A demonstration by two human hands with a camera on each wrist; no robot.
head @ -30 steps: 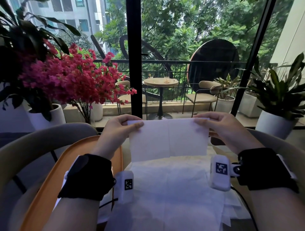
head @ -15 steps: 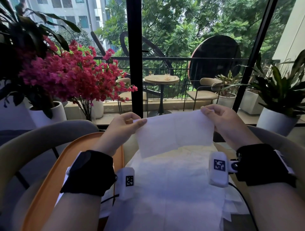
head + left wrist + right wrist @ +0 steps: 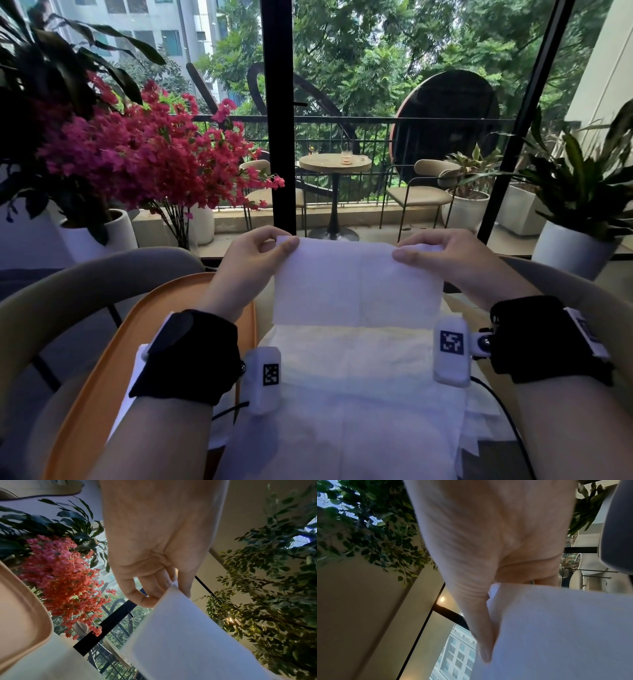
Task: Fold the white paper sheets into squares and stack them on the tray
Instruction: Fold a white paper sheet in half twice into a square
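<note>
Two hands held one soft, matte white sheet (image 3: pixel 356 284) upright above a loose pile (image 3: pixel 342 404) of similar sheets. Our left hand (image 3: pixel 251 263) pinched its top left corner, our right hand (image 3: pixel 448 260) its top right, thumb and fingers (image 3: pixel 407 255) pressed together on the edge. Faint creases quartered it. We saw a smooth orange tray (image 3: pixel 113 359) with rounded rim at left. Black-and-white square codes marked the wrist units (image 3: pixel 451 356); we read no writing.

A pale table (image 3: pixel 455 301) carries an orange tray (image 3: pixel 113 359) at left and a pile of white paper sheets (image 3: pixel 342 394) beside it.
</note>
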